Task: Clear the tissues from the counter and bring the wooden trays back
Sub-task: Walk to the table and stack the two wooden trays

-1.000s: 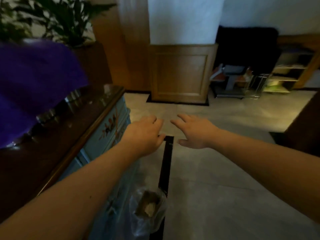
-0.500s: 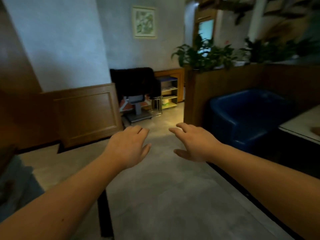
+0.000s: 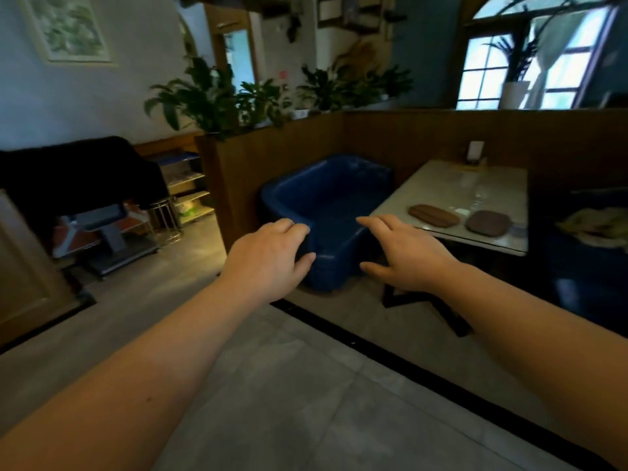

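Note:
Two flat wooden trays lie side by side on a pale table [image 3: 452,185] at the right: a long oval tray [image 3: 433,215] and a rounder, darker tray [image 3: 487,223]. My left hand [image 3: 268,258] and my right hand [image 3: 406,253] are stretched out in front of me at chest height, palms down, fingers loosely spread, holding nothing. Both hands are well short of the table. No tissues show in this view.
A blue armchair [image 3: 323,202] stands between me and the table, against a wooden partition [image 3: 407,134] topped with potted plants [image 3: 217,100]. A black-draped stand [image 3: 78,171] and a small shelf [image 3: 187,192] sit at the left. Grey floor with a black strip [image 3: 407,362] lies ahead.
My view has swung right, away from the dark counter and the bag beside it, to the blue armchair and the table with the trays. Both hands stay empty and outstretched.

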The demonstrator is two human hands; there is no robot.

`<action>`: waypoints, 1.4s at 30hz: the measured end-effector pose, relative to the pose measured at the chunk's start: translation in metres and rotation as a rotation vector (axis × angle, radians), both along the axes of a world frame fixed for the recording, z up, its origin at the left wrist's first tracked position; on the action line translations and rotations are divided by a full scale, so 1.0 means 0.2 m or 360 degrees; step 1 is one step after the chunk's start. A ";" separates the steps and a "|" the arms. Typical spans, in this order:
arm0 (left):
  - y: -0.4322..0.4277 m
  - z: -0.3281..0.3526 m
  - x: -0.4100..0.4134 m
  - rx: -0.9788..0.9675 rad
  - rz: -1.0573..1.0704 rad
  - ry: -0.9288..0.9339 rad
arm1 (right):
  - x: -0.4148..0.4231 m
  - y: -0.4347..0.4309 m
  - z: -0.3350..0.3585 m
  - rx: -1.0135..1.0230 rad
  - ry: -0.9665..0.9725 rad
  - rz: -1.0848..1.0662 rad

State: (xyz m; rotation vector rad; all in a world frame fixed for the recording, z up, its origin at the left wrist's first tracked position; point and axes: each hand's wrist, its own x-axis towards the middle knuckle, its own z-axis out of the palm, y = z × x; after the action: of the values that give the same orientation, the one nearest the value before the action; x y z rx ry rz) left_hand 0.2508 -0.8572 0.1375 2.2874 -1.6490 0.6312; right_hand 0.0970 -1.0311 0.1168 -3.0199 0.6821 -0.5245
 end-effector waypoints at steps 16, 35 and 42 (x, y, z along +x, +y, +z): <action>-1.49 -0.14 -0.27 0.0148 -0.0499 0.0039 | -0.73 -1.35 -0.16 0.0054 0.0097 -0.0583; -3.16 -0.36 0.40 0.0310 -0.0853 0.0094 | -0.23 -2.62 -0.35 0.0290 0.0162 -0.1103; -3.68 -0.44 0.52 0.0353 -0.0878 0.0130 | -0.14 -3.09 -0.44 0.0334 0.0122 -0.1130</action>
State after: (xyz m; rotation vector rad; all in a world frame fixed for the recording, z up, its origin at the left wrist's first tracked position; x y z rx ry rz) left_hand 0.3557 -1.5932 0.0497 1.8128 -2.2633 0.2329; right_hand 0.0691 -1.6486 0.0287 -2.5437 1.7013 -0.3002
